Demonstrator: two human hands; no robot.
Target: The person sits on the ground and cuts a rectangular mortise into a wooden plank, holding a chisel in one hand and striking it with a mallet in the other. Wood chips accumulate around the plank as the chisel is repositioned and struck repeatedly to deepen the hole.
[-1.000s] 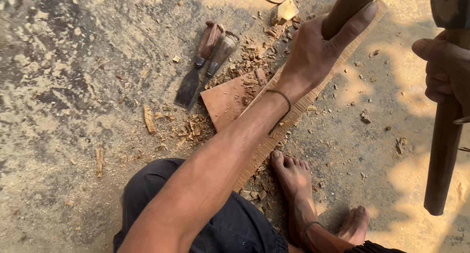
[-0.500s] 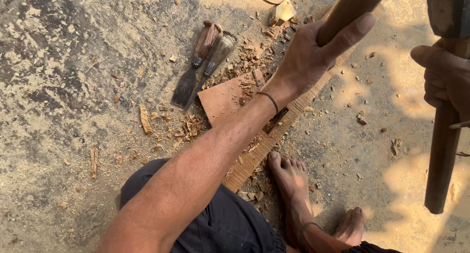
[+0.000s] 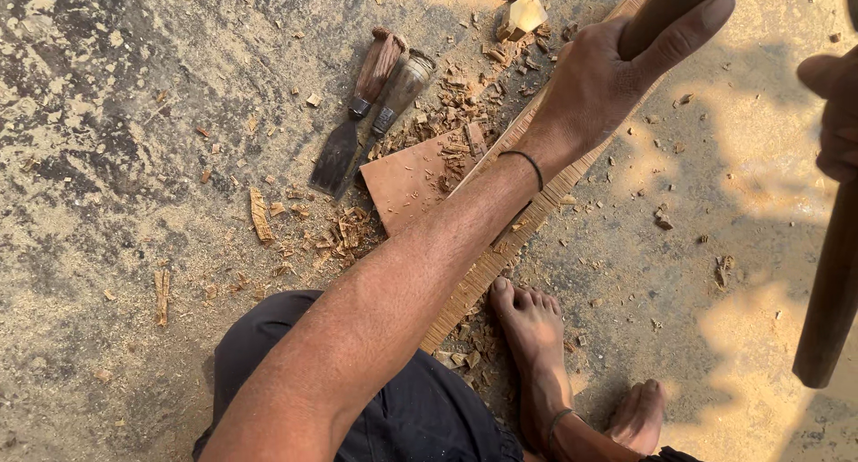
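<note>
The left hand [image 3: 599,87] stays clamped on a wooden handle [image 3: 670,6], barely shifted; the right hand [image 3: 836,113], cut off by the frame, grips a mallet shaft [image 3: 827,283].

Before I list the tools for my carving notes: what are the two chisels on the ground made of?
Both chisels look to have dark, dull metal blades, probably steel, on brown turned wooden handles. The right one's handle end looks pale and worn.
</note>
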